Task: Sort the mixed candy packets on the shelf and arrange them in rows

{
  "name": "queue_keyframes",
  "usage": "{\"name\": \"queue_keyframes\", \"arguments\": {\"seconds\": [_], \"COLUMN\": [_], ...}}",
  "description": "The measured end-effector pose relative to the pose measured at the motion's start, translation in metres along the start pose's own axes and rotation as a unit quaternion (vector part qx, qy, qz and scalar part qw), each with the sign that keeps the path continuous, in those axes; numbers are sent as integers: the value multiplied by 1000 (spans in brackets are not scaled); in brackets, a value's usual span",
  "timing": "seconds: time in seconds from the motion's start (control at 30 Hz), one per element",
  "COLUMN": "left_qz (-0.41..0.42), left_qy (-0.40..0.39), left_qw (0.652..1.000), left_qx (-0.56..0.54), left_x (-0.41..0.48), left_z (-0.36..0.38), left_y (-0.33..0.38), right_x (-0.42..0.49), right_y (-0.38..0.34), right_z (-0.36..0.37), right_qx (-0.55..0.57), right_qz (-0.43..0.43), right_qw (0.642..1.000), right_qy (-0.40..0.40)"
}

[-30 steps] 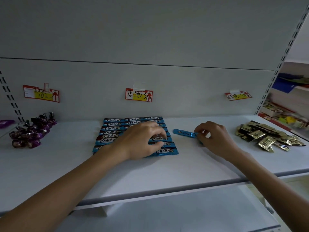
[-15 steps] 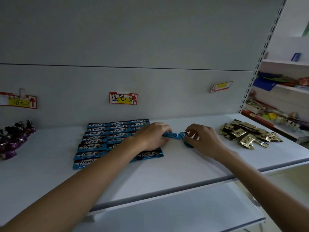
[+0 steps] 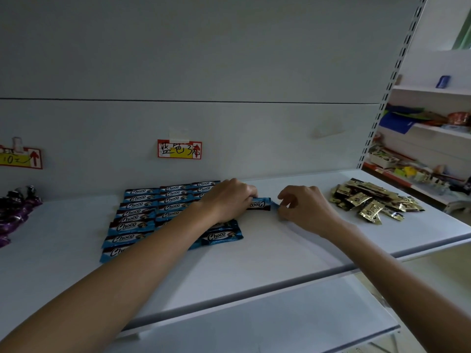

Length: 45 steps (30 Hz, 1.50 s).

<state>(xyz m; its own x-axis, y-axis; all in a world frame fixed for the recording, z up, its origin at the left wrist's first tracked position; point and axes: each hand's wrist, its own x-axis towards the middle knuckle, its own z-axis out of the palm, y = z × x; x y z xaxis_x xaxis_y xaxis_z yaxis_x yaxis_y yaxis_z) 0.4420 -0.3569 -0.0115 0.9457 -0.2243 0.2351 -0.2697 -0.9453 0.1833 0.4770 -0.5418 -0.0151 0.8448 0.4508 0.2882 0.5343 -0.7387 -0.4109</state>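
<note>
Looks like a small shop, seen close at a display rack. White metal shelf (image 3: pixel 254 263) with a plain back panel (image 3: pixel 254 128) and a slotted upright (image 3: pixel 390 82) at the right, as in store fittings. Red-and-yellow price tags (image 3: pixel 179 149) with handwritten signs and arrows, fixed on the panel above the goods. Many identical blue Choco packets (image 3: pixel 137 226) in rows, gold packets (image 3: pixel 369 200) in a heap, purple candies (image 3: pixel 15 215) at the left. More stocked shelves (image 3: pixel 433 90) beside, to the right.
</note>
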Motion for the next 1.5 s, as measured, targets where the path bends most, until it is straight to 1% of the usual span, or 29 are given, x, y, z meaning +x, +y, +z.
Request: {"name": "queue_keyframes", "arguments": {"seconds": [0.1,0.23,0.37,0.5,0.6,0.67,0.73,0.87,1.1,1.3,1.4,1.5], "left_qz": [-5,-19,-43,-69,-87,-104,-134,-177,-197,-184,-173,-146], "left_qy": [28,38,82,123,165,196,223,249,218,161,161,168], "left_qw": [999,995,983,972,961,951,936,935,949,969,972,975], "left_qx": [-17,-90,-156,-186,-206,-217,-236,-178,-114,-29,-14,-26], "left_x": [-4,-16,-37,-73,-109,-134,-157,-196,-228,-226,-226,-228], "left_z": [-1,-7,-19,-36,-49,-56,-59,-55,-45,-42,-37,-38], "left_y": [3,2,-6,-15,-20,-22,-25,-31,-38,-51,-54,-55], "right_x": [2,-1,-6,-15,-29,-38,-46,-55,-58,-57,-55,-54], "right_y": [0,4,-2,-27,-53,-69,-82,-99,-108,-107,-106,-107], "right_z": [2,3,5,12,16,19,24,36,42,43,45,47], "right_qx": [-25,-52,-32,9,53,77,91,83,75,73,67,68], "right_qz": [-5,-11,-50,-128,-205,-263,-304,-357,-349,-356,-352,-348], "right_qw": [1000,999,998,990,977,962,948,929,929,924,927,929], "right_qy": [9,0,25,54,22,4,-12,-50,-94,-115,-108,-104]}}
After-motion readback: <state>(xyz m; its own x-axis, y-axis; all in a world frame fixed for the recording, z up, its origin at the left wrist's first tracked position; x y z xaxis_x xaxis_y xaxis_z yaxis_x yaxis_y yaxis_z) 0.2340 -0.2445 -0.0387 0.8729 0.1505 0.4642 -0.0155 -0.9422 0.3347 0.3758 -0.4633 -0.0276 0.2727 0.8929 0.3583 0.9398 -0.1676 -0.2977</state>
